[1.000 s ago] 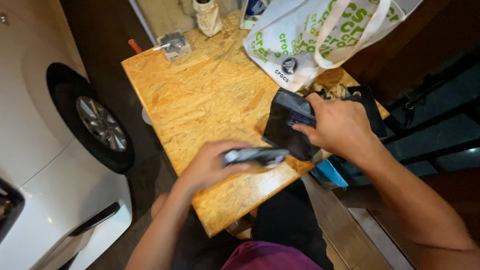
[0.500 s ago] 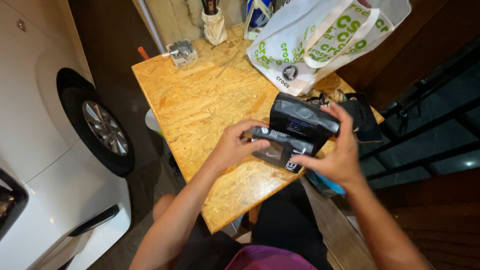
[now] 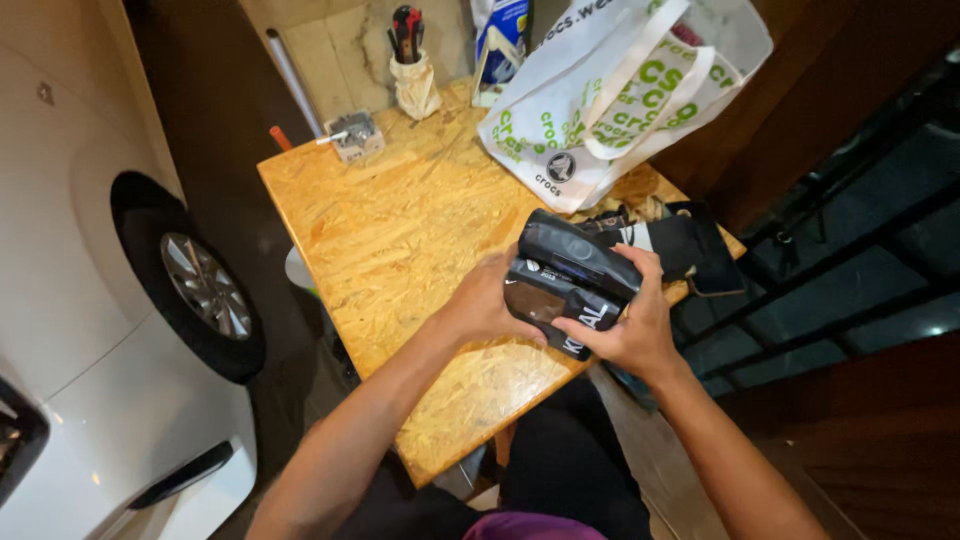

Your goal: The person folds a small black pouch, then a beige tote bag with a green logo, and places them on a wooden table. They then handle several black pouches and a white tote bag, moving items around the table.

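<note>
- Both hands, left (image 3: 487, 300) and right (image 3: 630, 325), grasp a black camera (image 3: 565, 280) above the table (image 3: 400, 215).
- Fingers cover much of its body.
- Dark items (image 3: 680, 245) behind are indistinct.

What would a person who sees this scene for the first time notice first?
First, the black hinged camera-like device, held open by the left hand and right hand above the near edge of the orange chipboard table. Behind it lies the white cloth bag with green print, and at left stands the white car with its wheel.
</note>
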